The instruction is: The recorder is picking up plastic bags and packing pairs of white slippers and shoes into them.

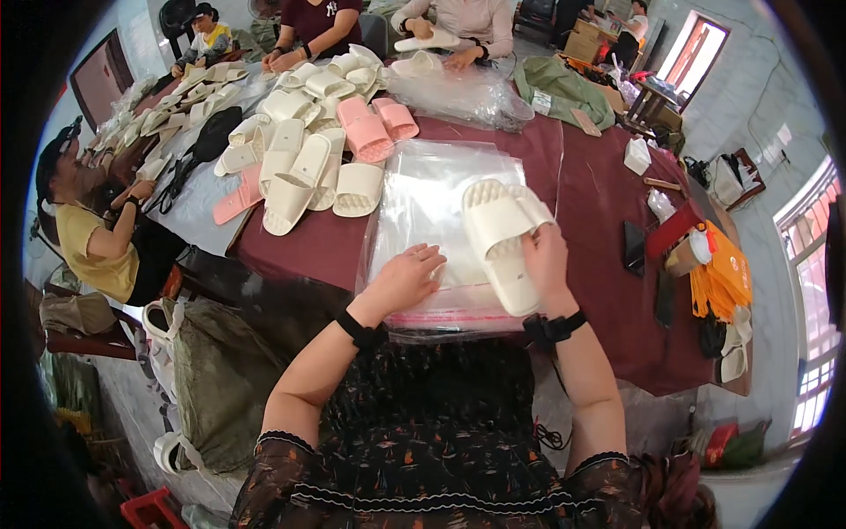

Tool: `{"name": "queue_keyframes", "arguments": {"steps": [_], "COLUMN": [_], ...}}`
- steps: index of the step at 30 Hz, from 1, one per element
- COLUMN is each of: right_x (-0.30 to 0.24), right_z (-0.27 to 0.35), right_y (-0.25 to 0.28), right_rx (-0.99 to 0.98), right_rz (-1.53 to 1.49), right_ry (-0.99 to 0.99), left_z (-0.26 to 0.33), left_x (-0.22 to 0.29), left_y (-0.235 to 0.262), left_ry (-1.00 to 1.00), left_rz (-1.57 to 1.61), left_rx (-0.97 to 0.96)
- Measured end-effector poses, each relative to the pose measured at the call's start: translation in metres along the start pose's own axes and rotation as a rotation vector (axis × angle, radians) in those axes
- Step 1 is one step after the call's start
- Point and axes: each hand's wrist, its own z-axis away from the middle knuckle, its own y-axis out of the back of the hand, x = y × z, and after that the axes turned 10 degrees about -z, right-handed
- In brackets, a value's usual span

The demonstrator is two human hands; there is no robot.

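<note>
A pair of cream slippers (495, 220), nested together, is gripped in my right hand (548, 264), with the fingers wrapped round their right side. They are held over the right part of a stack of clear plastic bags (423, 194) with a pink strip along the near edge. On the lower left of that stack lies my left hand (407, 280), fingers stretched out and holding nothing that I can see. Ahead and to the left is a heap of cream slippers (295, 181), with a few pink slippers (361, 130) among them.
A dark red cloth (582, 220) covers the table. To the right lie a phone (634, 247), a lidded cup (692, 251) and orange bags (723, 273). A green sack (564, 88) is at the back. Other people work along the far and left sides. A large sack (225, 379) stands at lower left.
</note>
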Motion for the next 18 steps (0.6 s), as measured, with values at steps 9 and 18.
{"name": "queue_keyframes", "arguments": {"steps": [9, 18], "right_x": [0.013, 0.036], "right_z": [0.018, 0.035], "right_y": [-0.007, 0.079], "right_rx": [-0.225, 0.176], "right_rz": [0.152, -0.361], "right_ry": [-0.023, -0.292], "left_z": [0.0, -0.004], "left_x": [0.008, -0.006], "left_y": [-0.006, -0.003], "left_ry": [0.04, 0.242], "left_rz": [0.104, 0.463], "left_rx": [-0.05, -0.101]}}
